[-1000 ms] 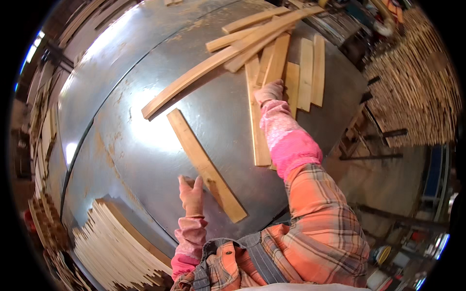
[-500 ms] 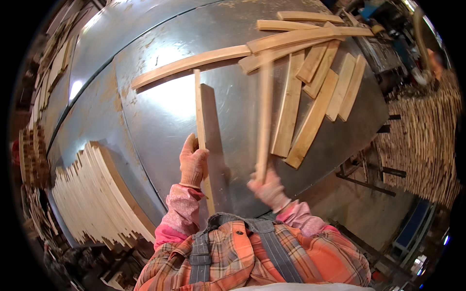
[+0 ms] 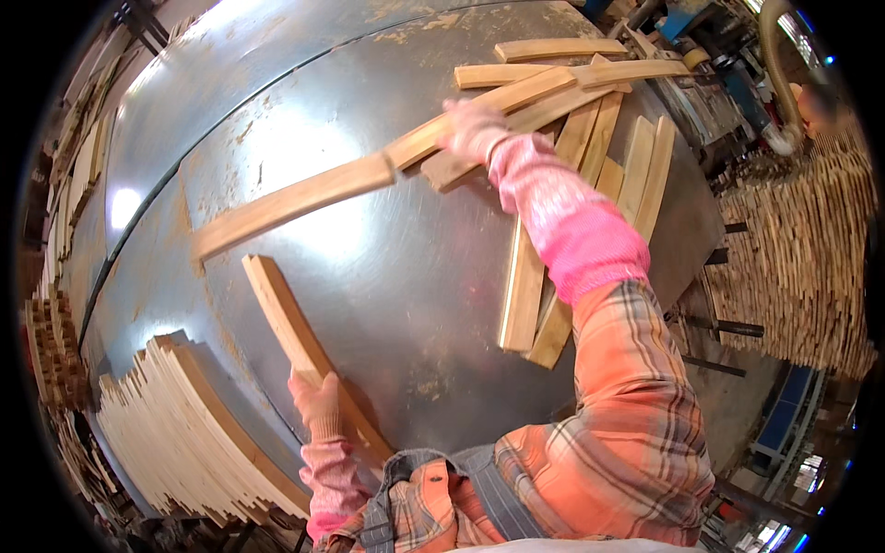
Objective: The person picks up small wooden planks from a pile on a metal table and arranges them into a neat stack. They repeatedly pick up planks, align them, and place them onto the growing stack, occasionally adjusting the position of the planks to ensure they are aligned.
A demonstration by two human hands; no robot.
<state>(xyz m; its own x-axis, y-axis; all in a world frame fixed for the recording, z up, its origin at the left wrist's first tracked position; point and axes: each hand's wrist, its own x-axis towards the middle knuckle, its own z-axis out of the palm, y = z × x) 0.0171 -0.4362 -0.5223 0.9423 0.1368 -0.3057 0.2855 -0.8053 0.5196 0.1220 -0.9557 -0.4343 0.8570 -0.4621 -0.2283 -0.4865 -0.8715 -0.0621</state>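
My left hand (image 3: 318, 404), in a knitted glove, is closed around curved wooden slats (image 3: 290, 318) at the lower left of the metal table. A seam along their end suggests two laid together; their near end meets my clothing. My right arm stretches across the table, and the gloved right hand (image 3: 475, 131) grips a long curved slat (image 3: 419, 138) at the far side. Its fingers lie over the far edge; the palm side is hidden. Just left of that slat, almost end to end with it, lies another curved slat (image 3: 295, 205).
Several loose slats (image 3: 524, 286) lie fanned out under and right of my right arm. A row of pale slats on edge (image 3: 184, 433) stands at lower left. Stacked wood (image 3: 793, 267) rises beyond the right edge of the metal table (image 3: 433, 304); machinery (image 3: 728, 83) stands far right.
My right hand has put down its upright slat and reached far forward onto another, which has shifted left. My left hand moved left and nearer, its slats now tilted left.
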